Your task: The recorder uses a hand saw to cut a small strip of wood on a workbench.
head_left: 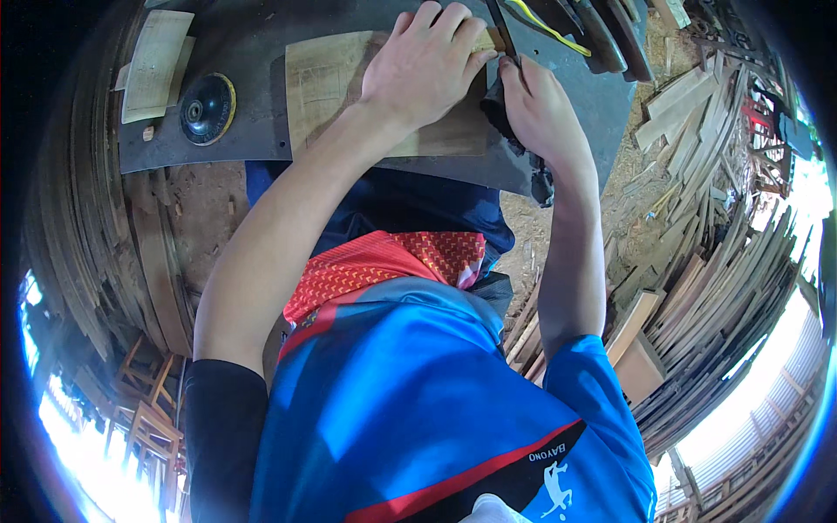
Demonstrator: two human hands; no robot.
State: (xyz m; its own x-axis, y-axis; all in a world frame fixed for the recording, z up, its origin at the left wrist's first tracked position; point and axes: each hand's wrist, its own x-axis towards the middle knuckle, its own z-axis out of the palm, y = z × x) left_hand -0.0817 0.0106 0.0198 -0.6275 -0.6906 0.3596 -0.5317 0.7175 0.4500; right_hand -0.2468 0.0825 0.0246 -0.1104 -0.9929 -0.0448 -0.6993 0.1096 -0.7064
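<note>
A light wooden board (327, 83) lies across the dark tabletop in front of me, partly shaded. My left hand (427, 65) rests over its upper middle, fingers stretched out and somewhat apart, thumb toward my right hand. At the board's right end my right hand (540, 100) is closed around a dark, narrow bar-like tool (503, 28) that runs up past the left fingertips. Its exact kind does not show. A black, lumpy object (499, 112) sits below the right fingers, partly hidden by that hand.
On the left of the dark table (248, 87) are a round disc with a yellow rim (207, 109) and a pale wood piece (155, 65). Dark tools (602, 39) and a yellow strip (551, 26) lie at the upper right. Stacked wood strips (719, 288) cover the ground to the right.
</note>
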